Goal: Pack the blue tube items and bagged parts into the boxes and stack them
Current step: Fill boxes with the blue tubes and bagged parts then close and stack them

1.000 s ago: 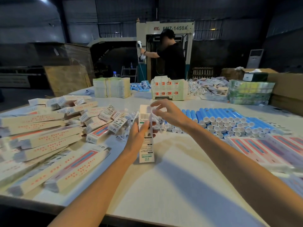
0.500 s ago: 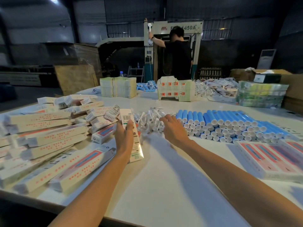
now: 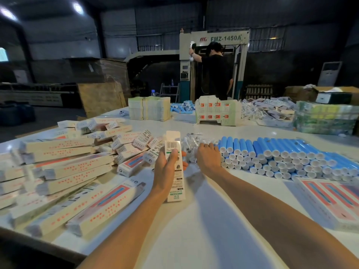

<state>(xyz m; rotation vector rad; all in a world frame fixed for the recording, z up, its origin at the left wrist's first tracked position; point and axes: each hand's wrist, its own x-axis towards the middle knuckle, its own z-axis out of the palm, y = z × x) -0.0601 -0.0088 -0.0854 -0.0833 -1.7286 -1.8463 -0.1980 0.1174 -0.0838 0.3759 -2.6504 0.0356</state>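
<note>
My left hand (image 3: 167,168) grips a long white box (image 3: 174,171) with a barcode, its top flap open, tilted up above the table. My right hand (image 3: 208,159) lies palm down at the seam between the pile of clear bagged parts (image 3: 191,142) and the left end of the stacked blue tubes (image 3: 272,152); what its fingertips touch is hidden. Packed boxes (image 3: 68,171) with red print are heaped on the left. Flat box blanks (image 3: 330,197) lie at the right.
The white table (image 3: 204,230) has bare surface in front of me. At its far side stand stacks of flat cartons (image 3: 148,108), more blue tubes (image 3: 182,107), loose bags and green bundles (image 3: 324,118). A person in black (image 3: 215,74) stands at a machine behind.
My left hand lowered the box toward the heap, then brought it upright again. My right hand left the box's flap and came down between the bagged parts and the blue tubes.
</note>
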